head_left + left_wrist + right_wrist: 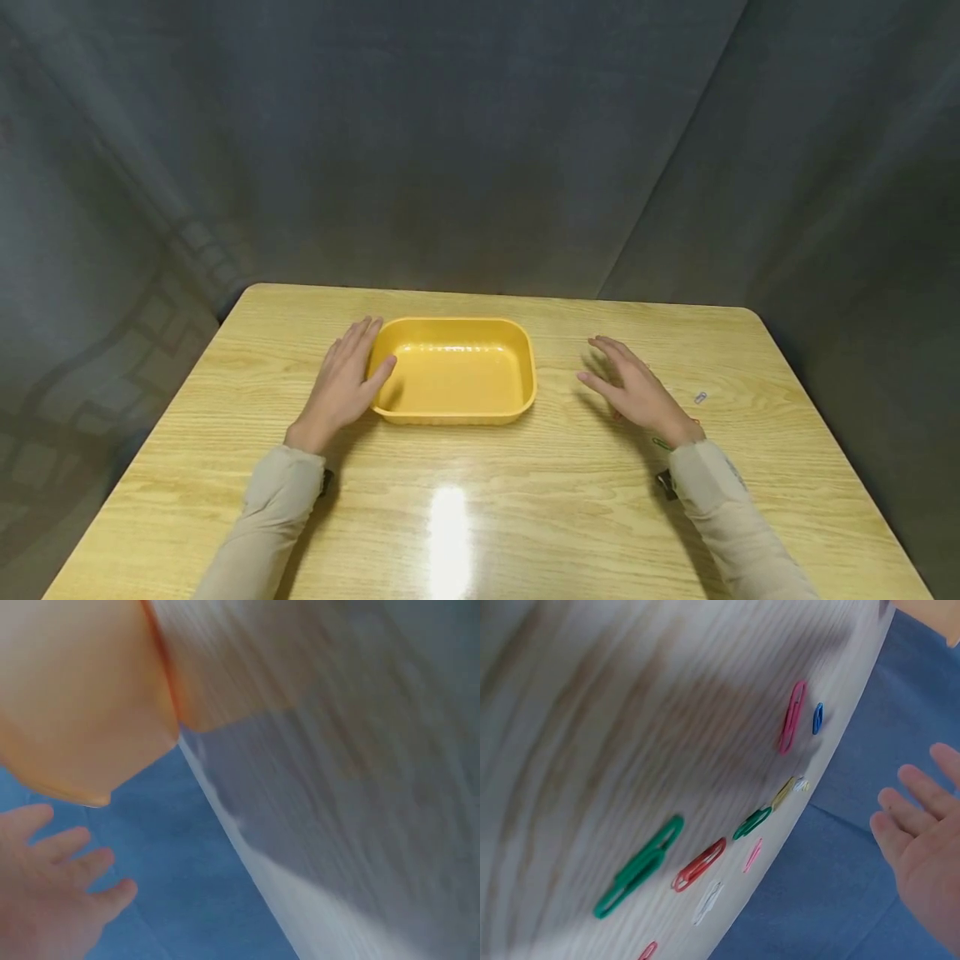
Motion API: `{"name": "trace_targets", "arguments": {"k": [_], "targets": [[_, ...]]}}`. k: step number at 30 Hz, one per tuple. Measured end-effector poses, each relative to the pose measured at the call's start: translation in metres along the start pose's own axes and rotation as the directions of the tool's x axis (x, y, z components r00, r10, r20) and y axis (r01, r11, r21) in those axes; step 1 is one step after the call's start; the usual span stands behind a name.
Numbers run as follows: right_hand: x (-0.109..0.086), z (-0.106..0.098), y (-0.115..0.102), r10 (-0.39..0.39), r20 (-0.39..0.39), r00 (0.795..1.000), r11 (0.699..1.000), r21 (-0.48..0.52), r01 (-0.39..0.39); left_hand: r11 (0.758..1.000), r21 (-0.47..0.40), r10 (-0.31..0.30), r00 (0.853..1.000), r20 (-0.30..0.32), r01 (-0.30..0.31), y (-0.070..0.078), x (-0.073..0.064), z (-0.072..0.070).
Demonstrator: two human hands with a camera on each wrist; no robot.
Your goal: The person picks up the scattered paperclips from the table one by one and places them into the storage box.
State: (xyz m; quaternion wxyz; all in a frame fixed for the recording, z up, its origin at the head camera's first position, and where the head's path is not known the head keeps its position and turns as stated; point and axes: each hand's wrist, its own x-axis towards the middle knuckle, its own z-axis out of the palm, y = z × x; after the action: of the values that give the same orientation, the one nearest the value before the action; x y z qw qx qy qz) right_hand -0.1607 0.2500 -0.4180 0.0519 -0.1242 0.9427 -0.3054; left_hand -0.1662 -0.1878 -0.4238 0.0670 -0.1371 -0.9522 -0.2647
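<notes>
A yellow plastic tray [457, 383] with rounded corners stands on the table, nothing inside it. My left hand [345, 387] is at its left side with fingers extended and the thumb over the rim; whether it touches the tray is unclear. To the right of the tray, my right hand [637, 396] hovers over the table, fingers spread and holding nothing. Several paper clips lie below and around it: a large green paper clip [639, 866], a red paper clip [698, 865], a pink paper clip [793, 716] and a blue paper clip [817, 718], among others. The forearm hides some from the head view.
The wooden table [465, 467] has rounded far corners. Dark grey curtains [450, 150] hang behind it and at both sides. A bright light reflection lies on the tabletop near the front. At the right, a pale purple paper clip [701, 397] lies apart.
</notes>
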Motion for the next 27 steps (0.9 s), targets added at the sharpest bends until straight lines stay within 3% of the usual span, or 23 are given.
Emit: {"name": "trace_targets", "arguments": {"k": [10, 17, 27], "targets": [[-0.006, -0.001, 0.004, 0.008, 0.009, 1.000, 1.000, 0.012, -0.008, 0.996, -0.084, 0.028, 0.997, 0.072, -0.021, 0.008, -0.010, 0.003], [-0.008, -0.001, 0.009, -0.006, 0.024, 1.000, 0.999, 0.032, 0.005, 0.999, -0.020, 0.034, 0.990, 0.135, -0.032, 0.009, -0.013, 0.006], [-0.006, 0.001, 0.014, -0.013, 0.042, 0.999, 0.999, 0.041, 0.011, 0.997, 0.050, 0.057, 0.987, 0.147, -0.065, 0.006, -0.013, 0.008]]}}
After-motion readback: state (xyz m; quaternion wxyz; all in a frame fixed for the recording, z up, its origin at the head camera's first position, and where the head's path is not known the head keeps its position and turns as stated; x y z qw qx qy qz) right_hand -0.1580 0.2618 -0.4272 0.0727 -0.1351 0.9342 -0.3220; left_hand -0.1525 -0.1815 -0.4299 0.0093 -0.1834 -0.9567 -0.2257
